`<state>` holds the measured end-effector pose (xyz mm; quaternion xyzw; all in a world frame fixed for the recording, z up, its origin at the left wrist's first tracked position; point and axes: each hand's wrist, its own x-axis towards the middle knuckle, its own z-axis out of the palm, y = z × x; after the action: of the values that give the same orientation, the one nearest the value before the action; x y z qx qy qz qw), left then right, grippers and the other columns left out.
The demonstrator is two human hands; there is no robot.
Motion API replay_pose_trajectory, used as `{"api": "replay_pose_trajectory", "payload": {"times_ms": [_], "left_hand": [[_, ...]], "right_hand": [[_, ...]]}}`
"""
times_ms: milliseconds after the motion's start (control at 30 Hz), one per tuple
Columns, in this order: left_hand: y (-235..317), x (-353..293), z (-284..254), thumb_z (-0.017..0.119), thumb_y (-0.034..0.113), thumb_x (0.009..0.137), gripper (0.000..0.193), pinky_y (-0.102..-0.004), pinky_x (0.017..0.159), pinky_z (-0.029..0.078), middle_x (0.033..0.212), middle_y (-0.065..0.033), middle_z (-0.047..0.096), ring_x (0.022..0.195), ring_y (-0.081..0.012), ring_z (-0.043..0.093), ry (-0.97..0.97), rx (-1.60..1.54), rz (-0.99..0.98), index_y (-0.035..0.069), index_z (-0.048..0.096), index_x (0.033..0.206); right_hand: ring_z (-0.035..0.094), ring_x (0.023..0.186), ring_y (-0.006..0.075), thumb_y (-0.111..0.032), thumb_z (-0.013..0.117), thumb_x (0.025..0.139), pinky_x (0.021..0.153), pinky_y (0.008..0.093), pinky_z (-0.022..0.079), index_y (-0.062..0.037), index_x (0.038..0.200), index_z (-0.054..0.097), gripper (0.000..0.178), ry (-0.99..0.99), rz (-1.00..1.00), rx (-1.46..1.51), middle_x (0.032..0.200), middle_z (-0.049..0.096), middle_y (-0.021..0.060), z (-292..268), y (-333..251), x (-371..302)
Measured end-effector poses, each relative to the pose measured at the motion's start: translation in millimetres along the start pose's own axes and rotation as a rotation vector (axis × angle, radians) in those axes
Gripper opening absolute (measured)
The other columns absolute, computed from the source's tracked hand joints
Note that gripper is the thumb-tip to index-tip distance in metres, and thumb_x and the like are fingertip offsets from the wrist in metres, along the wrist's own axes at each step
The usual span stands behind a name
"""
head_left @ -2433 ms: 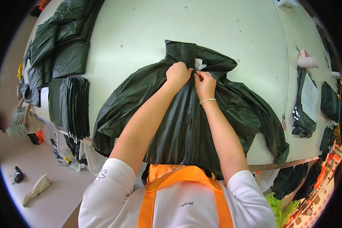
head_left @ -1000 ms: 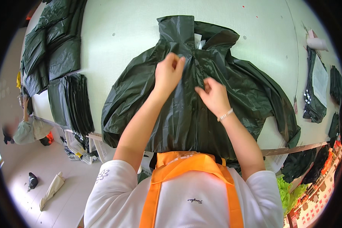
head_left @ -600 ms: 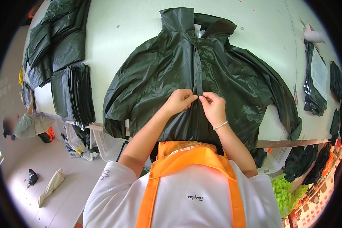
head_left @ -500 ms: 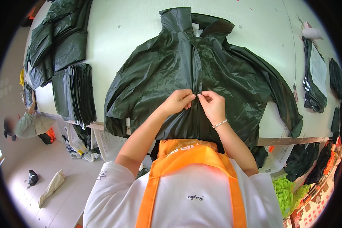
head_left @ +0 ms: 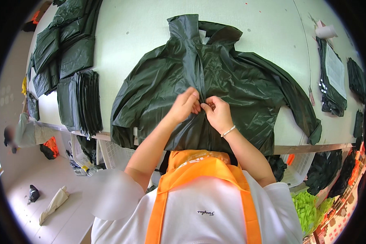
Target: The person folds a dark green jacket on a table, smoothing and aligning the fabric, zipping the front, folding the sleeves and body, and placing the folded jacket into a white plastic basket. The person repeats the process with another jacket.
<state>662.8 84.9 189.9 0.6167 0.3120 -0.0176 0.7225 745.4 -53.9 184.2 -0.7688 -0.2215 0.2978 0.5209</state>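
A dark green, shiny rain jacket (head_left: 162, 85) lies spread face up, its collar at the far end and its hem hanging at the near table edge. Down its middle runs the front flap (head_left: 201, 77). My left hand (head_left: 185, 106) is on the left side of that flap with its fingers curled in, gripping the jacket's front edge; its fingertips are partly hidden. Just right of it, my right hand (head_left: 218, 114), with a beaded bracelet at the wrist, pinches the flap between thumb and forefinger. Any fastener between the fingers is too small to make out.
Folded dark garments (head_left: 79, 101) are stacked at the table's left, with more dark pieces (head_left: 65, 44) behind. Snips (head_left: 311, 96), a white roll (head_left: 326, 31) and a dark bundle with paper (head_left: 333, 77) lie at right. White baskets (head_left: 114, 153) stand below the edge. Another person (head_left: 26, 130) is far left.
My left hand has turned, its knuckles rising farther up the flap. My right hand has shifted slightly left and down, still pinching. The whole view has shifted a little.
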Motion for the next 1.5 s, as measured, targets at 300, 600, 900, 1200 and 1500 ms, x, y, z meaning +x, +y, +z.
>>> {"api": "replay_pose_trajectory", "payload": {"times_ms": [300,600,900,1200,1500], "left_hand": [[21,112,-130,0.055,0.047,0.087,0.05,-0.0466,0.093,0.037,0.115,-0.0179,0.057,0.107,-0.0342,0.053,1.025,1.324,0.371,0.005,0.055,0.113],[44,133,-161,0.048,0.043,0.093,0.036,-0.0482,0.061,0.045,0.069,-0.0181,0.063,0.069,-0.0386,0.061,0.809,1.13,0.149,0.009,0.056,0.086],[33,164,-160,0.061,0.034,0.086,0.038,-0.0464,0.098,0.033,0.117,-0.0106,0.056,0.112,-0.0292,0.05,0.819,1.409,0.49,0.007,0.054,0.112],[-100,-116,-50,0.06,0.03,0.084,0.068,-0.0566,0.11,0.011,0.15,-0.0165,0.026,0.139,-0.0383,0.019,0.58,1.278,0.004,0.006,0.034,0.141],[-104,-66,-72,0.051,0.044,0.086,0.071,-0.0577,0.106,0.017,0.15,-0.0143,0.026,0.135,-0.0403,0.023,0.654,1.378,0.102,0.011,0.029,0.144]], "right_hand": [[0.06,0.084,0.0317,-0.021,0.066,0.081,0.076,0.0409,0.047,-0.0016,0.087,0.061,0.021,0.107,-0.352,-0.37,0.089,0.063,0.014,-73,-24,80],[0.058,0.071,0.0412,-0.035,0.046,0.095,0.059,0.0508,0.044,-0.0103,0.086,0.055,0.027,0.221,-0.19,-1.018,0.071,0.06,0.0203,-222,23,220],[0.061,0.089,0.0303,-0.038,0.053,0.092,0.073,0.0437,0.047,-0.008,0.09,0.057,0.03,0.314,-0.127,-1.406,0.092,0.065,0.0117,-226,51,250],[0.024,0.131,0.0479,-0.03,0.054,0.089,0.104,0.0577,0.024,-0.0068,0.14,0.037,0.059,0.239,-0.022,-1.153,0.148,0.022,0.0227,-158,73,-71],[0.016,0.135,0.049,-0.043,0.046,0.091,0.105,0.0617,0.016,-0.0168,0.146,0.028,0.063,0.339,0.005,-1.198,0.153,0.016,0.0156,-159,122,-40]]}}
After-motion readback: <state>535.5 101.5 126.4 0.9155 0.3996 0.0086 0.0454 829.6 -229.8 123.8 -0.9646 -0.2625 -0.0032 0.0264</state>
